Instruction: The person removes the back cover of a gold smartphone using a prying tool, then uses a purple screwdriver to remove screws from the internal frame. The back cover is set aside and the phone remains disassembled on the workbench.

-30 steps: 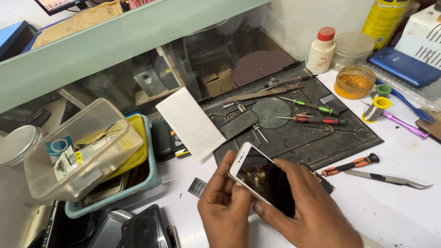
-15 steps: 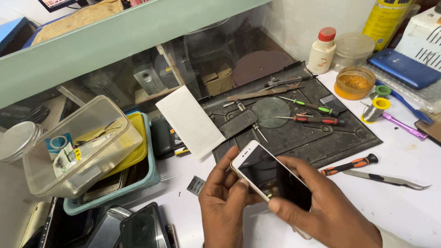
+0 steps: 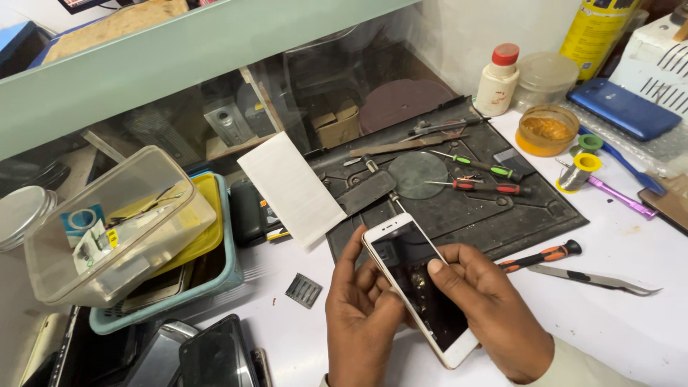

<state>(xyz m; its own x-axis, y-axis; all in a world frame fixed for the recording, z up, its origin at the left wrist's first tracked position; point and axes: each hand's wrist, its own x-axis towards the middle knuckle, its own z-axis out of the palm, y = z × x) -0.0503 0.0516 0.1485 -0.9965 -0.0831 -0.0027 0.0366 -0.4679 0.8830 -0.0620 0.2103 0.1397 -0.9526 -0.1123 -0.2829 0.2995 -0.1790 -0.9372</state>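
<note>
both hands hold a white-framed phone with a dark screen, tilted above the white table at the near edge of a dark work mat. the left hand cups the phone's left edge from below, fingers curled behind it. the right hand wraps the right edge, with its thumb pressed flat on the glass.

to the left, a clear plastic tub leans in a pale blue tray. the tub holds small packets and a card with a blue and white label; a yellow lid-like piece lies under it in the tray. a small round amber dish at the back right holds brownish paste. behind it stands a clear lidded pot; i cannot tell its contents. beside that are a white bottle with a red cap and a tall yellow can.

a blank white rectangular sheet rests against the mat's left edge. on the mat lie two screwdrivers, one with a green grip, one with a red grip. a blue phone lies on bubble wrap at far right.
</note>
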